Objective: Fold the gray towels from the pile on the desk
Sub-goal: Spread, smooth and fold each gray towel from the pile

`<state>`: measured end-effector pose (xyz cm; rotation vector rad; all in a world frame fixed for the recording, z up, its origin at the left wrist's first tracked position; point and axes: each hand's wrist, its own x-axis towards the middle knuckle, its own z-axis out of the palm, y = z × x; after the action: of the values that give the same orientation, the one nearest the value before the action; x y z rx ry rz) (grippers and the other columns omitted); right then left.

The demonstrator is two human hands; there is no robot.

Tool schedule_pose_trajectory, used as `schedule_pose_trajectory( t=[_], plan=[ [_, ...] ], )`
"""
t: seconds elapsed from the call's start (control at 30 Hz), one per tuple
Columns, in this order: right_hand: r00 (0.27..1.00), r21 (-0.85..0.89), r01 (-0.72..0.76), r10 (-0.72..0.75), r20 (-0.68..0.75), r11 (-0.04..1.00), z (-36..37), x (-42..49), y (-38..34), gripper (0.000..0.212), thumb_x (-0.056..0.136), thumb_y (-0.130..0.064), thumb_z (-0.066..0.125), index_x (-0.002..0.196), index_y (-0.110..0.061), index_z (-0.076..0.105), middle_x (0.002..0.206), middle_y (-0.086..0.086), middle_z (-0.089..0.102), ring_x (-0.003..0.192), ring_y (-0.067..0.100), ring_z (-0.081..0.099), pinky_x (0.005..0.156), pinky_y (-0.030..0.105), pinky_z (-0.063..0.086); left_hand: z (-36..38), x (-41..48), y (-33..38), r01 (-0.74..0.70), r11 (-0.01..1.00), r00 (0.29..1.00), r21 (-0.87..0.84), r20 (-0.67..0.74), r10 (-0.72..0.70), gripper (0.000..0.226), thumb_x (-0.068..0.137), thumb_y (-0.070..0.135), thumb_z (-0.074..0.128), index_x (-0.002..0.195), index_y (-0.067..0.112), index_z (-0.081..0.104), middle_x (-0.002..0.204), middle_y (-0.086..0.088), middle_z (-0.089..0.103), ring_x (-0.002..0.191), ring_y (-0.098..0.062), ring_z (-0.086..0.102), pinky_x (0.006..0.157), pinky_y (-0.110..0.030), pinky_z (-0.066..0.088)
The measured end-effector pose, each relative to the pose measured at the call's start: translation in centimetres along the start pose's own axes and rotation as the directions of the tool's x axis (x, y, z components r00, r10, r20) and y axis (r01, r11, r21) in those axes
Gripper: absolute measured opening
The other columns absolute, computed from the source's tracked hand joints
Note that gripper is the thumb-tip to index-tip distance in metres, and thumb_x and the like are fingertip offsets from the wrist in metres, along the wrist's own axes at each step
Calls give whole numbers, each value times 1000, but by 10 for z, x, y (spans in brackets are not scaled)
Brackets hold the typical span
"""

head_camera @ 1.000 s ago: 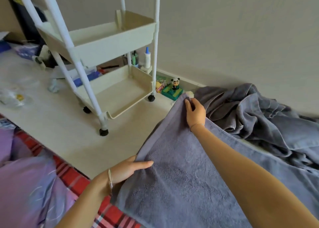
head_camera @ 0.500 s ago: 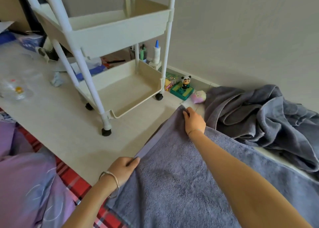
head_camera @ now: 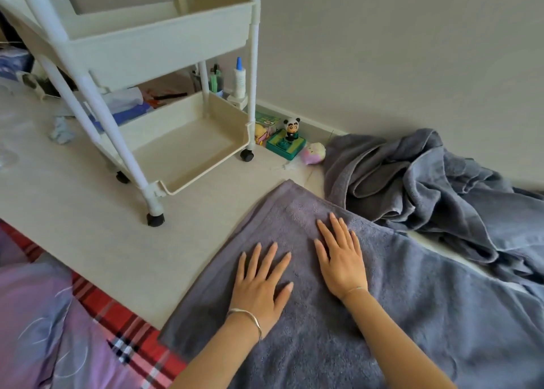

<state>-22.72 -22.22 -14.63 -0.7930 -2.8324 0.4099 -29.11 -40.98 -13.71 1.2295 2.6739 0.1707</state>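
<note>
A gray towel (head_camera: 412, 315) lies spread flat on the pale desk (head_camera: 88, 241), its far corner pointing toward the wall. My left hand (head_camera: 260, 282) rests flat on the towel with straight fingers, near its left edge. My right hand (head_camera: 338, 256) lies flat beside it, a little farther in, fingers straight too. Neither hand holds anything. A crumpled pile of gray towels (head_camera: 426, 188) sits behind and to the right, against the wall.
A white rolling cart (head_camera: 141, 64) with cream trays stands on the desk at the left back. A panda figure on a green box (head_camera: 290, 138) and a pink soft toy (head_camera: 314, 153) sit by the wall. Purple and red plaid bedding (head_camera: 59, 329) lies below the desk edge.
Both hands let go of the towel's left edge and corners. They now lie flat on the towel, which has settled flat on the desk.
</note>
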Motion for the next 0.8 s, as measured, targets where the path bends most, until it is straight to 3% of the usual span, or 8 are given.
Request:
schedule_pose_trajectory(
  t=[0.13, 0.23, 0.33, 0.43, 0.53, 0.67, 0.73, 0.8],
  plan=[
    [996, -54, -15, 20, 89, 998, -16, -21, 32, 66, 86, -63, 1, 147, -40, 10, 154, -17, -8, 142, 3, -12, 116, 27, -11, -10, 1, 28, -39, 999, 998, -1, 46, 39, 54, 81, 62, 33, 119, 35, 60, 124, 2, 61, 105, -28, 61, 91, -46, 47],
    [993, -74, -8, 17, 119, 997, -28, -47, 50, 68, 83, -69, -9, 145, -43, 1, 154, -17, -12, 141, 2, -18, 116, 27, -14, -22, 8, 56, -126, 991, 992, -37, -11, 126, 61, 82, 64, 19, 118, 31, 55, 121, 4, 52, 109, -25, 50, 92, -40, 38],
    [989, -70, 14, -3, 151, 997, -36, -63, 60, 73, 79, -73, -15, 144, -45, -1, 153, -17, -14, 142, 5, -17, 114, 25, -16, -32, 28, 65, -76, 996, 997, -41, -27, 75, 59, 89, 58, 17, 134, 27, 40, 138, 3, 39, 124, -22, 38, 101, -33, 31],
    [997, -7, 9, -9, 82, 1000, -45, -63, 66, 67, 87, -67, 11, 146, -38, 22, 156, -14, 5, 146, 13, 1, 115, 27, -7, -39, 57, 59, 67, 996, 997, -63, -28, -69, 60, 96, 49, 32, 144, 16, 23, 148, -5, 30, 130, -26, 32, 104, -34, 30],
    [978, 91, -174, 183, -103, 981, -54, -51, 75, 51, 94, -48, 43, 140, -26, 40, 151, -3, 32, 143, 23, 18, 117, 35, 8, -46, 83, 53, 189, 981, 982, -53, 37, -187, 59, 97, 46, 33, 143, 10, 24, 143, -10, 37, 128, -28, 35, 99, -37, 35],
    [917, 152, -388, 398, -41, 909, -65, -24, 88, 42, 94, -42, 48, 127, -16, 52, 125, 5, 56, 125, 26, 43, 112, 40, 19, -55, 111, 52, 279, 958, 952, -66, 150, -267, 51, 98, 45, 30, 132, 8, 37, 138, -14, 42, 127, -30, 36, 98, -39, 35],
    [911, 185, -403, 412, -13, 896, -68, -15, 92, 34, 93, -39, 53, 117, -16, 59, 115, 6, 59, 114, 26, 48, 107, 37, 25, -55, 124, 52, 357, 921, 920, -154, 227, -319, 50, 97, 45, 35, 128, 6, 42, 135, -16, 45, 127, -31, 38, 99, -39, 36],
    [922, 207, -378, 387, -2, 902, -69, -11, 92, 26, 90, -36, 58, 107, -16, 62, 106, 4, 61, 105, 25, 51, 100, 35, 28, -58, 132, 52, 374, 878, 913, -297, 282, -294, 46, 94, 43, 45, 116, 3, 53, 117, -16, 58, 112, -32, 51, 90, -34, 43]
  ],
)
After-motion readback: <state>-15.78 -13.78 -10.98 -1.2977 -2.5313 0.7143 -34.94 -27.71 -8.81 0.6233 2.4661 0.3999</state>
